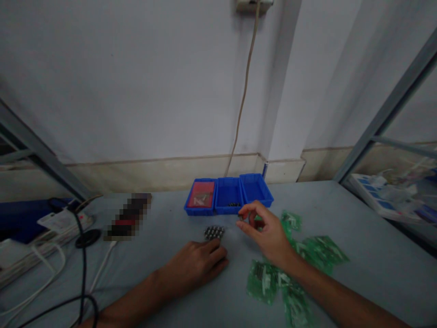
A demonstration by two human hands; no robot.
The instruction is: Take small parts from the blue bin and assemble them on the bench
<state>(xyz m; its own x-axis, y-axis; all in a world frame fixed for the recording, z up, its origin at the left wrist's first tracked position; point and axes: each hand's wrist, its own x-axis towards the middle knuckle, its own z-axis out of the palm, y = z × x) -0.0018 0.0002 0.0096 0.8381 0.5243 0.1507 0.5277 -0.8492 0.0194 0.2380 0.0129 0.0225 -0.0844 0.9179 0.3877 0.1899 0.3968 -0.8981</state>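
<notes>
My left hand (198,266) rests knuckles-up on the grey table, fingers curled, its fingertips just short of a small pile of dark metal parts (214,233). My right hand (264,232) hovers a little above the table in front of three blue bins, thumb and forefinger pinched on a tiny dark part. The left bin (200,203) holds a red sheet with small parts, the middle bin (229,202) has a few dark parts at its front, and the right bin (256,189) looks bare inside. Green circuit boards (307,255) lie scattered under and beside my right forearm.
Cables (82,255) and a power strip (64,223) lie at the table's left. A blurred dark object (128,222) sits left of the bins. A cord (244,91) hangs down the wall behind them. A metal frame and a cluttered shelf (392,196) stand at the right.
</notes>
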